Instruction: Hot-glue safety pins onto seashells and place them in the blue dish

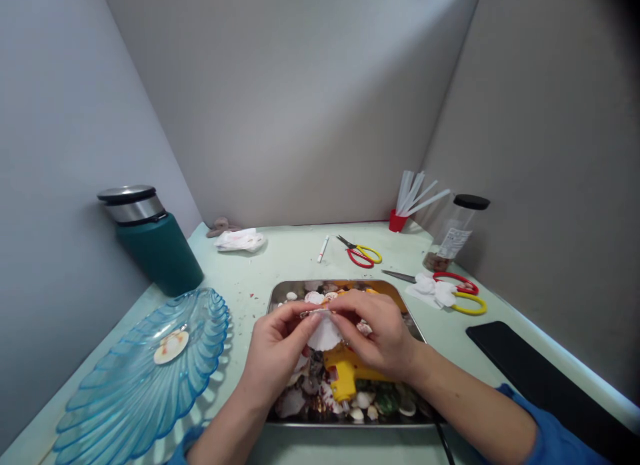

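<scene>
My left hand (277, 352) and my right hand (380, 335) meet above a metal tray (280, 293) filled with several seashells. Both pinch the top edge of a white fan-shaped shell (325, 333) held between them, fingers closed on it. A yellow glue gun (346, 375) lies in the tray just under the hands. The lower part of the shell shows between my thumbs; its upper rim is hidden by my fingers.
A blue shell-shaped glass dish (145, 378) with one pale shell (171, 347) sits at left, beside a green flask (157, 245). Behind the tray lie a white pen (323, 249), red-yellow scissors (364, 254), another pair (463, 293), a jar (453, 235), and a black phone (505, 358).
</scene>
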Available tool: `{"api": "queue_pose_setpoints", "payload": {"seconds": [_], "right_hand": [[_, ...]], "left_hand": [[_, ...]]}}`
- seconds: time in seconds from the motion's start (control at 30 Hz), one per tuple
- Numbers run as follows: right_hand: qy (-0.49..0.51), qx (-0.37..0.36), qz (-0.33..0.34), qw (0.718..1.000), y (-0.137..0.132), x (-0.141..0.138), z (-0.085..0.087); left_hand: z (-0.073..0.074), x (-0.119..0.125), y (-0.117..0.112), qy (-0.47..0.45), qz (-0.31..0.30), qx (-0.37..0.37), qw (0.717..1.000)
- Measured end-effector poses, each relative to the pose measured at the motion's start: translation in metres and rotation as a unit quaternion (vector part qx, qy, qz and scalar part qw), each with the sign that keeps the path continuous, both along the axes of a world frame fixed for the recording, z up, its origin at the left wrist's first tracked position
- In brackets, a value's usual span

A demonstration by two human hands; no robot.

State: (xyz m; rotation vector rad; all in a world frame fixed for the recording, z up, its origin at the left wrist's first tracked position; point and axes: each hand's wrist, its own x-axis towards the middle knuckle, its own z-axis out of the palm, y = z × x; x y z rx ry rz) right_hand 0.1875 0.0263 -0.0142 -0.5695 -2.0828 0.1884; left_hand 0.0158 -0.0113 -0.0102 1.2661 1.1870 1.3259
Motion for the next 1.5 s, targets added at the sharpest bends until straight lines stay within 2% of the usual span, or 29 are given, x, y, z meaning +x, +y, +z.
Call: {"api": "queue_pose_setpoints", "payload": {"seconds": [0.37,0.67,1.0,1.2,1.5], "right_hand": [[0.007,-0.008,0.019,1.0,-0.0024,0.0013,0.001],[-0.019,-0.046,0.076,0.996,-0.0054,0.0024,0.008],[-0.028,-0.118,0.028,0.992,0.0033,0.0057,0.0045],[-0.038,-0.1,0.012,0.994,0.0039,0.0038,0.0031],[-0.038,-0.092,0.024,0.995,0.0025,0.0036,0.0041]], "left_hand": [[-0.0033,-0.003,0.0007,-0.006,-0.016,-0.007,1.0],[-0.009,-0.0068,0.0015,-0.052,-0.05,-0.035,0.997],[-0.0039,-0.0025,0.0022,-0.078,-0.05,-0.059,0.994],[-0.0031,-0.0022,0.0026,-0.058,-0.043,-0.054,0.996],[-0.0086,-0.0039,0.0033,-0.103,-0.047,-0.055,0.992]]}}
